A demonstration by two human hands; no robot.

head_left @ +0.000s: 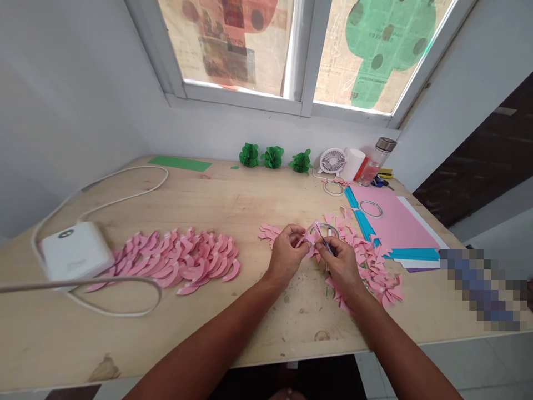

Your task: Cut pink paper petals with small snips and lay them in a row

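My left hand (286, 251) pinches a small piece of pink paper (310, 236) above the table. Close beside it, my right hand (342, 265) grips a pair of scissors (323, 235), whose thin dark blades point up at the paper. The scissors' handles are mostly hidden by my fingers. Under and around my right hand lies a heap of pink paper scraps (381, 278). A smaller group of pink pieces (270, 233) is just left of my left hand. Behind the hands a roll of tape (328, 228) partly shows. Farther left, many curved pink paper pieces (195, 266) overlap in rows.
A white power bank (75, 253) with a looping cable (120, 314) sits at left. Green paper ornaments (272, 158), a small fan (332, 161) and a glass bottle (377, 161) stand along the wall. Pink sheets (412, 222) and blue strips (360, 214) lie at right.
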